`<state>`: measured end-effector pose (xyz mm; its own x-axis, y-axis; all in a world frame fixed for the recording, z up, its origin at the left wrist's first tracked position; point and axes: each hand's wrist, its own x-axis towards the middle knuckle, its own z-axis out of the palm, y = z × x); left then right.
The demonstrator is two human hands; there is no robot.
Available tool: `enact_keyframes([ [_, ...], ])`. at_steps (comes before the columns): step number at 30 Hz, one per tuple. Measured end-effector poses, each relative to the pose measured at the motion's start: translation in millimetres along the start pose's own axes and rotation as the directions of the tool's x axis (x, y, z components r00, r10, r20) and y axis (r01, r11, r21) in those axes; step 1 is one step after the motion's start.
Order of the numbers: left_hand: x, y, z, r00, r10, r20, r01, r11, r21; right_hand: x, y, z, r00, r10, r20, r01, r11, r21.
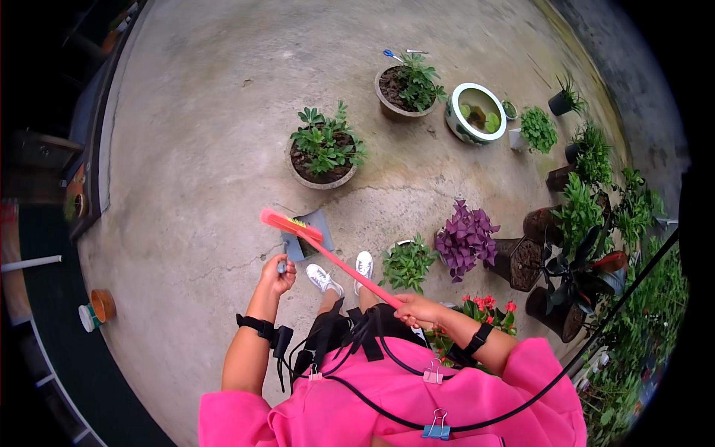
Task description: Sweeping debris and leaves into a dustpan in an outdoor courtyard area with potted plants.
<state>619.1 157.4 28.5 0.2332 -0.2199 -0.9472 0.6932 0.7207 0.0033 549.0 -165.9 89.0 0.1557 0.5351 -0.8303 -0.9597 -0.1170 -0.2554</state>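
Observation:
My right hand is closed around the pink handle of a broom, which slants up and left away from me. The broom's pink head with yellow-green bristles lies over a grey dustpan. My left hand is closed on the grey upright handle of that dustpan, left of my white shoes. Part of the dustpan's pan is hidden under the broom head, and what it holds I cannot make out clearly.
Ahead stand two potted shrubs and a white-rimmed water bowl. Blue-handled scissors lie beyond. Close on my right are a purple-leaved plant, a small green plant and several dark pots. Flowerpots stand far left.

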Motion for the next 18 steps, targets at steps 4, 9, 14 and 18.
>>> enact_keyframes([
  [4,-20,5,-45,0.998,0.005,0.057,0.004,0.988,-0.154,-9,-21,2,0.992,-0.078,-0.098,0.048,0.959,-0.281],
  [9,-51,-2,-50,0.994,-0.035,0.104,0.062,0.96,-0.274,54,-12,-36,0.878,-0.379,-0.293,-0.037,0.556,-0.83],
  [14,-48,-8,-44,0.992,-0.037,0.122,0.075,0.943,-0.325,53,1,-7,0.943,-0.226,-0.246,0.002,0.741,-0.672],
  [18,-15,-10,-38,0.998,-0.062,0.01,0.062,0.944,-0.325,38,-7,-23,0.998,0.06,0.002,-0.059,0.979,-0.197],
])
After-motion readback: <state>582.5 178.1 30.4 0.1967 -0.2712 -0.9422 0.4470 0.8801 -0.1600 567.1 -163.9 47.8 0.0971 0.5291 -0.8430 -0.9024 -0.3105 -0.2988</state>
